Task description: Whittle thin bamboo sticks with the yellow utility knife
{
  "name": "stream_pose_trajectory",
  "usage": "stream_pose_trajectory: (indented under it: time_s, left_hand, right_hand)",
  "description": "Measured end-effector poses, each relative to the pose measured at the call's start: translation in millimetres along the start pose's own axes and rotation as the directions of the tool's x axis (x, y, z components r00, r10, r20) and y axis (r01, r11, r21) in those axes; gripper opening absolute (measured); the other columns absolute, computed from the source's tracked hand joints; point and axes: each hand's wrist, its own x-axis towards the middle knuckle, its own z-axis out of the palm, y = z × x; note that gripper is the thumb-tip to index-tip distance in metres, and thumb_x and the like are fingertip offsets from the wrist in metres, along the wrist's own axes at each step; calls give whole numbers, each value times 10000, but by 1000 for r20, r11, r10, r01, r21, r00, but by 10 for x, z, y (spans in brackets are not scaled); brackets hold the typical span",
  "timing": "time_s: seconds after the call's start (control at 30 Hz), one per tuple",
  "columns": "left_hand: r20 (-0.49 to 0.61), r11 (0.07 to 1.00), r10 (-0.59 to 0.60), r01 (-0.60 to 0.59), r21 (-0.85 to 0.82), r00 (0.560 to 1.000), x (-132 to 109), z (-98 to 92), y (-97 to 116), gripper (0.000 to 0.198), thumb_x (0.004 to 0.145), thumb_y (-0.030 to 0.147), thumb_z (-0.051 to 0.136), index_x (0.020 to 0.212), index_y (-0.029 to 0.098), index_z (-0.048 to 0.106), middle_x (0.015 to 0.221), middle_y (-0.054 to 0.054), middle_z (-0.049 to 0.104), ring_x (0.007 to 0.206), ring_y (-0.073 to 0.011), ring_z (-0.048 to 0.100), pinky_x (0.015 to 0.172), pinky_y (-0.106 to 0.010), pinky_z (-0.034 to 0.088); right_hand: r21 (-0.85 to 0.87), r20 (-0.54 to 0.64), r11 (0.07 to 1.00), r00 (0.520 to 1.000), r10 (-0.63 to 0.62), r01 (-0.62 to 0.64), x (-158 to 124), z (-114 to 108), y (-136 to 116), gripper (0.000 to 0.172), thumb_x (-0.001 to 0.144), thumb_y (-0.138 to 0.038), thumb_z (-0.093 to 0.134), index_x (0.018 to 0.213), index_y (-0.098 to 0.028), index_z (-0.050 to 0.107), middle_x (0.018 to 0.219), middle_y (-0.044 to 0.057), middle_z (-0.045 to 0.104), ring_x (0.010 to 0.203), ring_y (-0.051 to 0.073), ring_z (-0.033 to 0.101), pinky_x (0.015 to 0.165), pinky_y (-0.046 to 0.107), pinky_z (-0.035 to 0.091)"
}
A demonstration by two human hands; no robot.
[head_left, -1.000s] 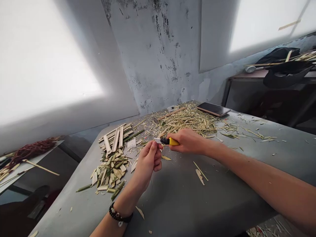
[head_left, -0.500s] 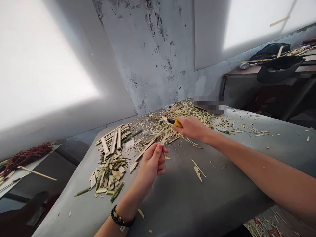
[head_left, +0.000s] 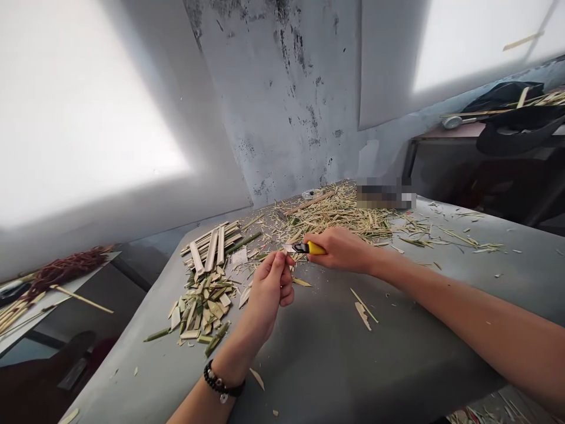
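My right hand [head_left: 342, 248] is wrapped round a yellow and black utility knife [head_left: 314, 248], its blade pointing left. That blade lies right at the fingertips of my left hand [head_left: 272, 281], which is closed in a pinch. A small bamboo strip is held there, mostly hidden by my fingers and the knife. Left of my left hand lies a heap of short bamboo offcuts [head_left: 207, 309], some with green skin. Behind them rests a stack of longer split bamboo pieces [head_left: 212, 247].
Thin bamboo shavings [head_left: 348, 215] cover the back of the grey table [head_left: 335, 353]. A blurred-out patch hides something beside them. Two loose slivers [head_left: 363, 315] lie right of centre. A side table holds reddish-brown cord [head_left: 70, 268]; a black cap [head_left: 516, 132] sits at far right.
My right hand has brought the knife back from over the shavings, so its blade now meets my left fingertips. The left hand stays pinched. The view has shifted slightly left.
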Motion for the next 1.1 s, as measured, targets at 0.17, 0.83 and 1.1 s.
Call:
stream_pose_trajectory:
  time_s: [0.17,0.83,1.1]
  left_hand:
    - [-1,1000,-16,16,17,1000,-17,15,21,360,942,527,627,882,185,531,600,117,244,467,-39,124,420,-169,170]
    - [169,993,-103,111,-38,980,-63,87,41,357,927,500,676,867,184,521,591,120,209,494,-51,105,425,-159,185]
    - [112,994,-101,106,-31,988,51,28,-53,366,921,533,660,872,195,529,608,111,218,493,-58,135,428,-157,213]
  right_hand:
    - [-59,58,998,998,-17,21,3,11,-17,208,922,-371,528,965,-212,655,693,16,625,616,157,497,576,264,219]
    - [-249,-154,825,862,483,-507,95,-287,216,310,992,-335,446,1054,-159,694,876,147,737,739,253,675,606,298,324]
    - [-182,-193,898,910,368,-402,39,-300,428,325,973,-369,495,1185,-210,684,868,86,725,731,224,629,592,282,280]
